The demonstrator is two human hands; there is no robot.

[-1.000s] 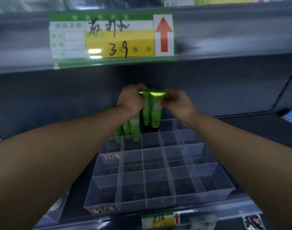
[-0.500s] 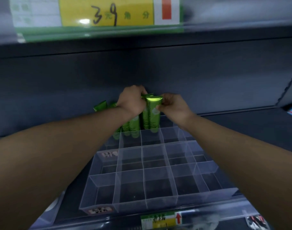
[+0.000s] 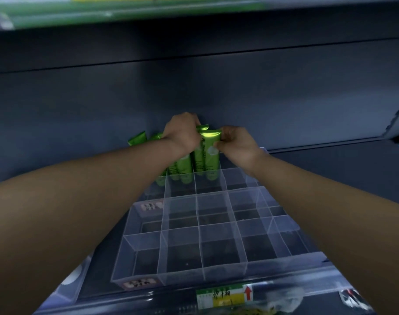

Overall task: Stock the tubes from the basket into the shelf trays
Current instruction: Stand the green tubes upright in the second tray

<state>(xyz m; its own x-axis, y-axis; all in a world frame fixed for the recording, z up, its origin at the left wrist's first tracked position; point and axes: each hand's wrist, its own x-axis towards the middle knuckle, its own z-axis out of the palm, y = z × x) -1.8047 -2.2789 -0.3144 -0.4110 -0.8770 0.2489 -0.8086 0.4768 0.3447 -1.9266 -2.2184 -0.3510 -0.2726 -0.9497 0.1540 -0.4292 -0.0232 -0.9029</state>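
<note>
Both hands meet at the centre of the frame, over the back row of the clear divided trays (image 3: 182, 277). The right hand (image 3: 238, 144) pinches the crimped top of the front tube (image 3: 211, 155) between thumb and fingers; the left hand (image 3: 182, 133) is curled over the tops of the green tubes (image 3: 182, 165) just left of it, fingertips hidden behind them.

Compared with 1 second ago, the 2 tubes under the hands sit lower. Then their caps hung above the back-row cell; now the caps show through the tray wall, inside a cell near the middle of that row, cap-down and close to upright. The view has also tipped down; the big price label has slid almost off the top edge, and a small shelf label (image 3: 225, 297) shows at the bottom.

Another tube top (image 3: 137, 139) leans toward the dark back panel (image 3: 284, 110) at centre left.

I judge this placement all but finished, so the hands could let go. The nearer rows of cells show no tubes, so most of the stocking remains; the basket is out of view.
</note>
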